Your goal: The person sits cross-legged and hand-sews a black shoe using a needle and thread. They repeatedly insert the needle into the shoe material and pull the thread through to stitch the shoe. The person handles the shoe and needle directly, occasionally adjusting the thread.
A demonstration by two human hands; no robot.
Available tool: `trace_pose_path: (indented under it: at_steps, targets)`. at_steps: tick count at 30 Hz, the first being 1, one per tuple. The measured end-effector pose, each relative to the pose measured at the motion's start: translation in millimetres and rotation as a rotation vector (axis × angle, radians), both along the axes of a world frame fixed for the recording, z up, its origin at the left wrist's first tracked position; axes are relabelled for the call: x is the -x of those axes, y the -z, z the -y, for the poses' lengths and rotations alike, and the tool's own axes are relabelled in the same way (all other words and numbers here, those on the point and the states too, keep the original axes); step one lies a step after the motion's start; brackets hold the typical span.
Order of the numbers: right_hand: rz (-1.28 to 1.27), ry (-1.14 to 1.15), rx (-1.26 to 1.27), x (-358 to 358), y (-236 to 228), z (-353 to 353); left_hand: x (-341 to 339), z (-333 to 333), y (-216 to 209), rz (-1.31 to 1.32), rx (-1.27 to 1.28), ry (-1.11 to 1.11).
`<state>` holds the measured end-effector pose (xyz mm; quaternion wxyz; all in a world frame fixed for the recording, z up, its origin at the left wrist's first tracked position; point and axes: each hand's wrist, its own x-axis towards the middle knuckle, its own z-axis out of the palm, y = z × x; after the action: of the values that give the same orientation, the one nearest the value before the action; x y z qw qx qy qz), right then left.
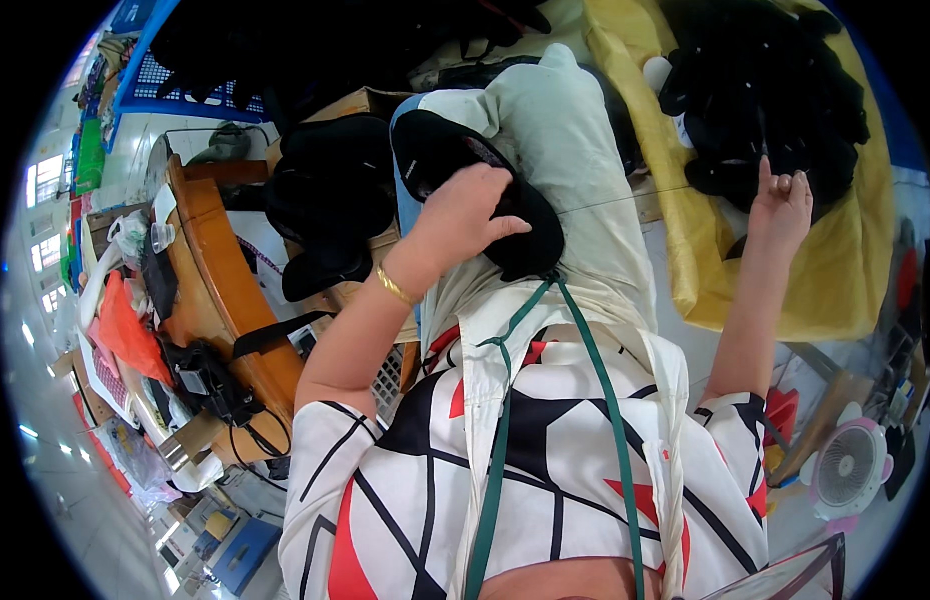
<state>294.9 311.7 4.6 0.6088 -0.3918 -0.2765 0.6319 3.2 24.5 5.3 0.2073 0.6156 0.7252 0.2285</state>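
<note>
A black cap (540, 225) with a small pale mark lies across my lap on the cream apron (555, 115). My left hand (470, 210) is closed on its edge, thumb toward me, and its fingertips are partly hidden at the opening. Out to the right, my right hand (782, 200) is raised with the index finger stretched and the other fingers curled in. Whether it pinches something is too small to tell. A thin dark line, perhaps thread, runs rightward from the cap. Behind that hand, black caps (760, 95) are heaped in a yellow sack (725, 285).
More black caps (335, 175) are stacked left of my lap. A wooden piece of furniture (220, 270) stands beyond them, near a cluttered table with a red-orange bag (130, 330). A blue crate (140, 90) is at far left, a fan (850, 465) at lower right.
</note>
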Motion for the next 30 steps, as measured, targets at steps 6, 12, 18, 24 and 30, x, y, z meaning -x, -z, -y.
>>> trace_pose_path:
  at_steps: [6,12,18,24,30]
  targets:
    - [-0.014,-0.095,0.009,-13.2,38.8,22.8,-23.4,32.5,-19.1,-0.494,-0.040,-0.228]
    - [0.057,-0.078,-0.008,-4.0,38.1,25.7,-28.0,38.7,-12.3,-0.487,-0.183,-0.182]
    - [0.158,-0.068,-0.120,-16.1,34.4,25.8,-56.3,30.6,-5.0,0.005,-0.261,-0.271]
    - [0.363,0.216,-0.377,-48.5,21.5,-1.5,-47.1,40.2,16.9,1.168,0.200,-0.577]
    - [0.367,-0.403,-0.182,30.3,10.3,80.1,-51.4,42.5,18.1,1.565,0.013,-0.759]
